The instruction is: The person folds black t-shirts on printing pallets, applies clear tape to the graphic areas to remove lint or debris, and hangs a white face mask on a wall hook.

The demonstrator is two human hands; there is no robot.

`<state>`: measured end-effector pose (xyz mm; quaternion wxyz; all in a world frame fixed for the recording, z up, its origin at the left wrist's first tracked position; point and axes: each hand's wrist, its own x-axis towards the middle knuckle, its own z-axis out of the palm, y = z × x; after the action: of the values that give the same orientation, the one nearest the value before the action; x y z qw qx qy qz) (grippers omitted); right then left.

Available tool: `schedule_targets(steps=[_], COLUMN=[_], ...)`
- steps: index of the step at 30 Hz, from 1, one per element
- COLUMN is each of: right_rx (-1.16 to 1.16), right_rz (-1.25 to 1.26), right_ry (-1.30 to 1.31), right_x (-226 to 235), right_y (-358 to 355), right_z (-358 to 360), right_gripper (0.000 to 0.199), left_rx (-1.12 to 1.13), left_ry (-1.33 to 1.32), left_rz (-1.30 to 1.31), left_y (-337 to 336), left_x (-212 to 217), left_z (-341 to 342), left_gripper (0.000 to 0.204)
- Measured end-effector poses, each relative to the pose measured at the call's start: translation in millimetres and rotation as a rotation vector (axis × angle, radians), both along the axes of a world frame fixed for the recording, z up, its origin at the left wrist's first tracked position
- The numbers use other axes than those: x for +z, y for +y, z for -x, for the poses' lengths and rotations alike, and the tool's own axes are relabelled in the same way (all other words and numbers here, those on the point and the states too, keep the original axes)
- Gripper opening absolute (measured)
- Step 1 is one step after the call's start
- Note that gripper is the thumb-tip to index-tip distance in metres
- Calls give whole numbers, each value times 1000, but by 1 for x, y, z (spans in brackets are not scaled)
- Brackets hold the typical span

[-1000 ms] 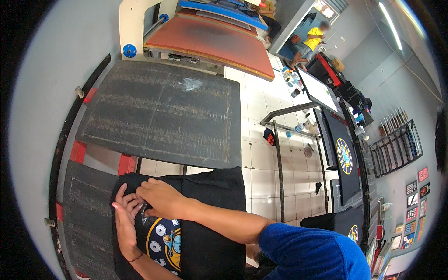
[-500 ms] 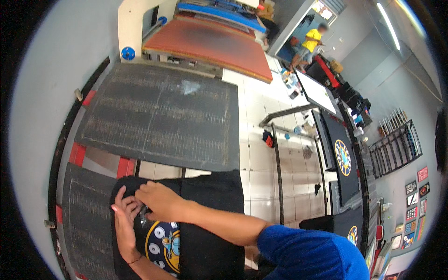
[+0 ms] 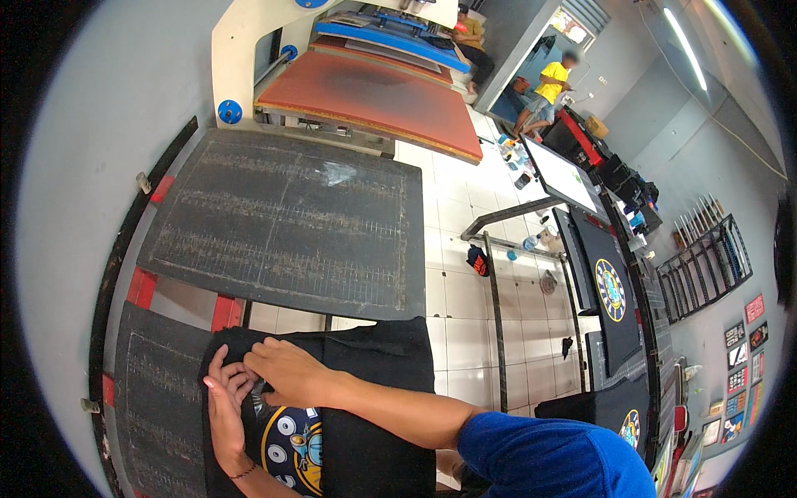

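Note:
A black shirt [image 3: 378,407] with a round blue, yellow and white print [image 3: 290,452] lies over a dark board at the lower middle. My left hand [image 3: 228,415] rests at the shirt's left part, its fingers partly bent and apart, a thin band round the wrist. From the right my right hand [image 3: 295,373] reaches across, its fingertips curled together against the left fingers. A small clear, shiny piece [image 3: 260,400] shows just under the right fingers, above the print. What the right fingertips pinch is hidden.
A dark flat board [image 3: 282,224] lies beyond the shirt; behind it stands a press with an orange-red plate [image 3: 374,100]. Printed black shirts [image 3: 610,290] lie on boards at the right. Metal rails [image 3: 496,332] stand between. A person in yellow [image 3: 548,87] is far off.
The view has tilted slightly, so the scene sits a little lower. Both hands stay together at the same spot on the shirt, with hardly any finger movement.

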<state>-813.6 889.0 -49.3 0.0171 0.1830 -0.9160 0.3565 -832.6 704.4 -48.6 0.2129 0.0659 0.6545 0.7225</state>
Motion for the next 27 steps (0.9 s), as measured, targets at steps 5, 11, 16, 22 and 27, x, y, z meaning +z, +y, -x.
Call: schedule_targets(steps=[5,11,16,22,27], right_rx=[-3,-5,-2,-4,-3], right_rz=[-10,-19,8,6,-5], right_ry=[-4,-8,-21,-10,-26], right_x=[-1,1,7,6,5], right_y=[-1,-1,0,0,0], right_z=[0,1,1,0,1], right_gripper=[42,41,41,41,41], left_rx=[2,-4,-1,1,4], left_ry=[-1,1,1,3,12], left_rz=[1,10,19,38,43], left_y=[0,-1,0,0,1], left_x=[-1,-1,1,2,1], left_z=[0,1,1,0,0], left_gripper=[97,98,98,98,98])
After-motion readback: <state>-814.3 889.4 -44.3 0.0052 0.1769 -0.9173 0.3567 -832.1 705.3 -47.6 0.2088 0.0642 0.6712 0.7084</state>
